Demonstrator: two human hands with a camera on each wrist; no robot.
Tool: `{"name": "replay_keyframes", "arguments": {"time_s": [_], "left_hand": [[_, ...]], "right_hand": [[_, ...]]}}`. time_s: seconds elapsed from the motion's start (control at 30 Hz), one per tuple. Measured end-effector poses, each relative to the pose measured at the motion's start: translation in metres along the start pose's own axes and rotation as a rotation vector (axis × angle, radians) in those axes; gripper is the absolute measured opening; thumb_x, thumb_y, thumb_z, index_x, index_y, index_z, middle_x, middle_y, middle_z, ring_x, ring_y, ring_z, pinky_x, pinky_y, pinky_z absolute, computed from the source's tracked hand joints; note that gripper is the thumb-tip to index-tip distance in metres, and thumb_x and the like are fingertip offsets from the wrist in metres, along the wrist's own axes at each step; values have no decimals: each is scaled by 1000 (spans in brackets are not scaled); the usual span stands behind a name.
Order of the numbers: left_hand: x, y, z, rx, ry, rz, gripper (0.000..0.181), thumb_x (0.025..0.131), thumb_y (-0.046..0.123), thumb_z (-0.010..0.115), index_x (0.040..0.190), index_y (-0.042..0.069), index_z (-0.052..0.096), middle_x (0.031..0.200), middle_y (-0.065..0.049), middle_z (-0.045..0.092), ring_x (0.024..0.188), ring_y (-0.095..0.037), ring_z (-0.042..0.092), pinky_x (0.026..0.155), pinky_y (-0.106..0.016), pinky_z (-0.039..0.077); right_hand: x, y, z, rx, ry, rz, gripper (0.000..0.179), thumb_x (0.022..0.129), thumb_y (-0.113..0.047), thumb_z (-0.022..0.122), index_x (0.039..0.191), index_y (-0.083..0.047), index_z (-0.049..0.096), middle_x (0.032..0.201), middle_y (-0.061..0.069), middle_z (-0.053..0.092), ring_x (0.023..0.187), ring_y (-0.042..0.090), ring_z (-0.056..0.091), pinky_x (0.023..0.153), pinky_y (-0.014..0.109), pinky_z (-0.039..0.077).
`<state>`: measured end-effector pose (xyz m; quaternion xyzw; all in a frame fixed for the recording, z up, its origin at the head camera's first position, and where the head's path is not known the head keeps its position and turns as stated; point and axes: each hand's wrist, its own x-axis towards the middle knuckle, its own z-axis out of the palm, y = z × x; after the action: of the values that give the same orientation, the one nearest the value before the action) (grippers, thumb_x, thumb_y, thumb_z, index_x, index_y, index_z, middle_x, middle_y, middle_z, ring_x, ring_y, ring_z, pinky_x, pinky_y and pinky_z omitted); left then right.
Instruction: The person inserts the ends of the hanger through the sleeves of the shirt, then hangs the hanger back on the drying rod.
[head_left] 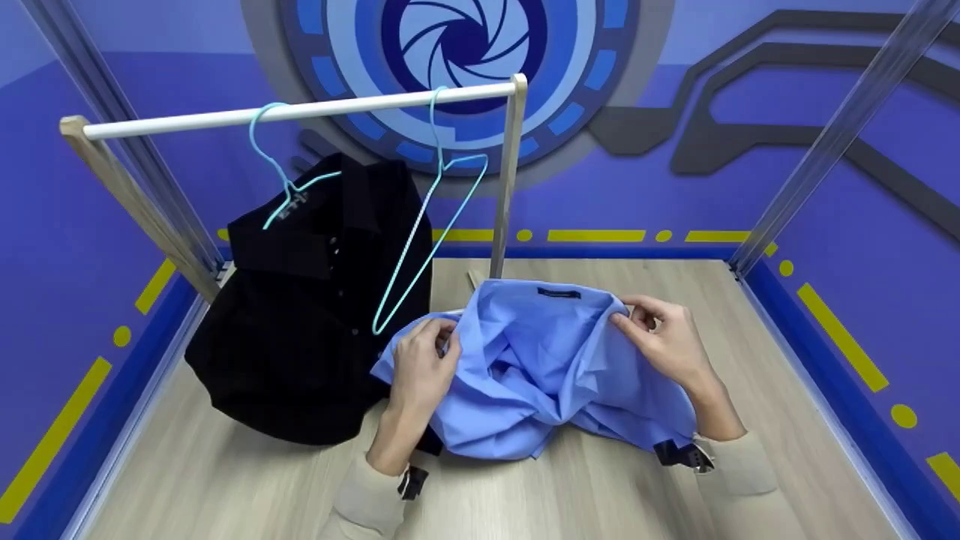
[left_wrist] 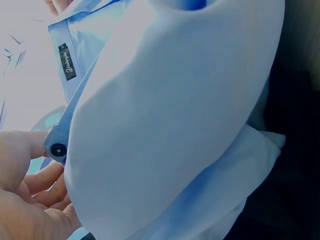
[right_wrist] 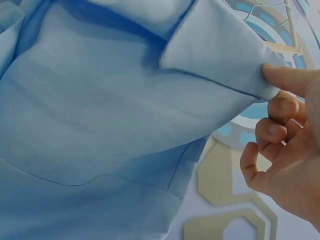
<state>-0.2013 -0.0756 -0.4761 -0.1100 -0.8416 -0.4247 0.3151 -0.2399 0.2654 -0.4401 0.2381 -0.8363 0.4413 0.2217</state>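
A light blue shirt (head_left: 487,420) is spread between both hands, its neck opening facing up and a black label (head_left: 559,293) inside the back of the collar. My left hand (head_left: 424,367) pinches the shirt's edge on the left; in the left wrist view, thumb and fingers hold it right beside a dark button (left_wrist: 59,150). On the other side, my right hand (head_left: 667,341) pinches the collar (right_wrist: 220,55) at its outer edge between thumb and index finger. The other fingers of that hand curl loosely below. The shirt's lower part hangs in folds close over the wood-patterned surface.
A clothes rack with a white bar (head_left: 322,110) stands at the back left. From it hang a black shirt (head_left: 300,352) on a light blue hanger (head_left: 271,154) and a bare light blue hanger (head_left: 427,259), just behind the blue shirt. Blue patterned walls (head_left: 847,225) enclose the surface.
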Motion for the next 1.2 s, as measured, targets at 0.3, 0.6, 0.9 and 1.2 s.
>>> {"name": "replay_keyframes", "arguments": {"time_s": [0.3, 0.6, 0.9, 1.2], "left_hand": [[0, 2, -2, -44, 37, 22, 4, 90, -1, 71, 90, 1, 75, 79, -2, 68, 66, -13, 63, 61, -29, 53], [0, 3, -4, -88, 66, 43, 5, 90, -2, 73, 94, -1, 75, 81, -1, 68, 67, -12, 63, 60, -27, 53], [0, 3, -5, -103, 82, 60, 5, 90, -3, 73, 95, -2, 74, 82, -2, 67, 67, -12, 63, 59, -27, 53], [-1, 3, -8, -102, 78, 58, 7, 93, -2, 71, 99, -2, 73, 86, -4, 67, 69, -13, 63, 60, -27, 54]], "right_hand": [[-1, 1, 1, -16, -26, 10, 20, 87, 10, 76, 106, 1, 76, 75, 0, 64, 67, 12, 56, 62, 19, 44], [2, -38, -4, 17, -132, 12, 28, 88, 10, 71, 116, 12, 68, 85, 10, 65, 73, 17, 61, 68, 25, 51], [-1, -1, 5, -36, -125, 36, 48, 80, 4, 85, 125, 4, 67, 84, 9, 65, 71, 18, 62, 66, 33, 56], [-1, 8, 2, -34, -110, -1, 47, 86, 12, 73, 131, 1, 64, 93, 9, 68, 79, 18, 64, 67, 21, 54]]}}
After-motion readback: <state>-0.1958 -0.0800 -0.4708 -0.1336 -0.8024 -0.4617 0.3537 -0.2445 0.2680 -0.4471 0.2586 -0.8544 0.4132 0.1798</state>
